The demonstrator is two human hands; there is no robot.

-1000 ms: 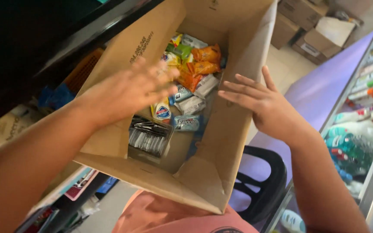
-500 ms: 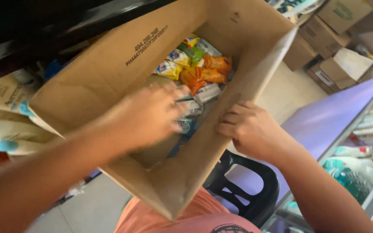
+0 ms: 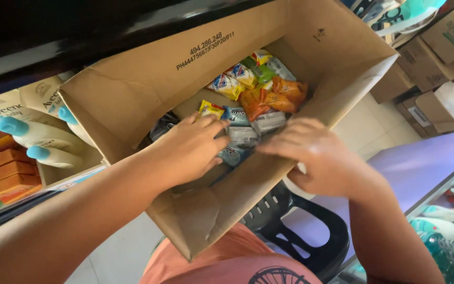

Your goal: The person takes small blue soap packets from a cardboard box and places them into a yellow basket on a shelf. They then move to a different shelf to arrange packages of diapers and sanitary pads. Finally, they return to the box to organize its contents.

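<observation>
Open cardboard box (image 3: pixel 148 89) fills frame centre, tilted. Left hand (image 3: pixel 193 150) reaches inside, fingers spread on small packets (image 3: pixel 243 134) mid-frame, gripping nothing visibly. Right hand (image 3: pixel 311 155) curls over the box's right wall. Orange packets (image 3: pixel 277 100) lie upper centre.

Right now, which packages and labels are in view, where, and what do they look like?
Cardboard box: centre, open, brown, black print on its flap.
Orange packets: inside, far end, crinkled.
Grey-white bars: inside, by the left hand and right hand.
Cream tubes: left shelf, blue caps.
Brown cartons: floor, top right.
</observation>
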